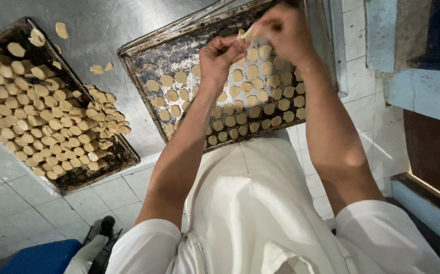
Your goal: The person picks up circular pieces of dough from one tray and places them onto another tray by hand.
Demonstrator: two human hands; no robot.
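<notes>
A dark baking tray [144,61] lies on a steel table, with several flat round dough discs [253,99] set in rows on it. Both my hands are above its far side. My left hand [221,56] and my right hand [284,30] meet at a small pale dough piece [243,34] and pinch it between their fingertips. Most of that piece is hidden by my fingers.
A second dark tray [85,175] on the left is heaped with several thick cut dough pieces [47,111]. Loose scraps [100,67] lie on the steel table [103,30]. Below is white tiled floor [27,203], with another person's shoe [106,226] and a blue object [40,258].
</notes>
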